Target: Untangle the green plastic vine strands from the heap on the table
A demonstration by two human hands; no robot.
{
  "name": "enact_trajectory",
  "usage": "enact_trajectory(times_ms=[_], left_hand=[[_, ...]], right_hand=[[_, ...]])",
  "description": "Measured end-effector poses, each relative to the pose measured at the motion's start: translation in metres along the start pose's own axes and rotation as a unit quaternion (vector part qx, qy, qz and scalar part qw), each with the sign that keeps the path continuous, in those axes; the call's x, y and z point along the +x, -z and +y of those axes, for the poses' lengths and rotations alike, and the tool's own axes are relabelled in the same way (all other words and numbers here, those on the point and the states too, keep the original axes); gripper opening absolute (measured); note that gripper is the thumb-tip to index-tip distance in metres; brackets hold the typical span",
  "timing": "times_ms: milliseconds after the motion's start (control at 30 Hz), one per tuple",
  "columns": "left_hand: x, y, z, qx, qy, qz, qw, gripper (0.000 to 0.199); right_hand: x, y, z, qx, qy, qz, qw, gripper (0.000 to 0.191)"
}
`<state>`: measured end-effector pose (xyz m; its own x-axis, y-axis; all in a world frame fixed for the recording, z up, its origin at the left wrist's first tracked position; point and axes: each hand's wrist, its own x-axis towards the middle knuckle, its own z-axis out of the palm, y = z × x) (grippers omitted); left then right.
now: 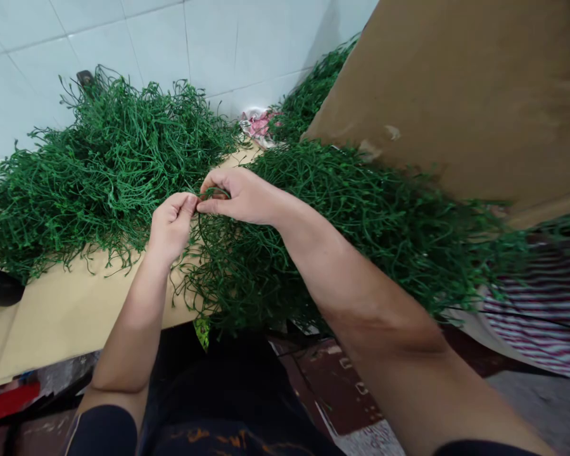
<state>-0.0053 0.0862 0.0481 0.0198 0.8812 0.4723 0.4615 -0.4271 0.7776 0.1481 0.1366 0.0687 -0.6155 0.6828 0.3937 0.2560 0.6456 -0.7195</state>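
My left hand is closed in a pinch, its thumb and finger meeting at the fingertips of my right hand. A thin green plastic stem curves through the fingers of my right hand, which are also pinched. What exactly lies between the left fingertips is too small to make out. Beneath my right hand and forearm spreads a big tangled heap of green plastic stems with small tips. To the left of my hands lies a second large heap of the same green stems.
Tan cardboard covers the work surface. A large cardboard sheet leans at the upper right, against more stems. A pink and white cloth lies near the tiled wall. A black object sits at the left edge; striped fabric is at right.
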Motion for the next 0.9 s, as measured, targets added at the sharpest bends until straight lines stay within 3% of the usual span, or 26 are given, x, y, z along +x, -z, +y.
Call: enact_trajectory(times_ms=[167, 300, 433, 567, 767, 900], left_hand=[[0.001, 0.014, 0.0, 0.062, -0.02, 0.064, 0.996, 0.037], [0.001, 0.02, 0.0, 0.007, -0.001, 0.058, 0.998, 0.04], [-0.001, 0.02, -0.002, -0.131, 0.058, 0.044, 0.989, 0.036], [-0.002, 0.021, 0.0, -0.218, 0.096, 0.04, 0.97, 0.033], [-0.004, 0.021, -0.002, -0.238, 0.128, 0.032, 0.962, 0.034], [-0.007, 0.016, -0.004, -0.248, 0.119, 0.025, 0.961, 0.033]], right_hand=[[0.006, -0.012, -0.004, -0.046, 0.004, -0.002, 0.999, 0.027], [0.008, -0.014, -0.003, -0.025, 0.014, -0.004, 1.0, 0.031], [0.005, -0.014, 0.001, 0.1, 0.014, -0.034, 0.994, 0.041], [0.003, -0.02, 0.003, 0.229, -0.018, 0.014, 0.973, 0.048], [0.002, -0.04, -0.001, 0.457, -0.085, 0.038, 0.885, 0.053], [0.004, -0.05, 0.0, 0.421, -0.082, 0.031, 0.903, 0.053]])
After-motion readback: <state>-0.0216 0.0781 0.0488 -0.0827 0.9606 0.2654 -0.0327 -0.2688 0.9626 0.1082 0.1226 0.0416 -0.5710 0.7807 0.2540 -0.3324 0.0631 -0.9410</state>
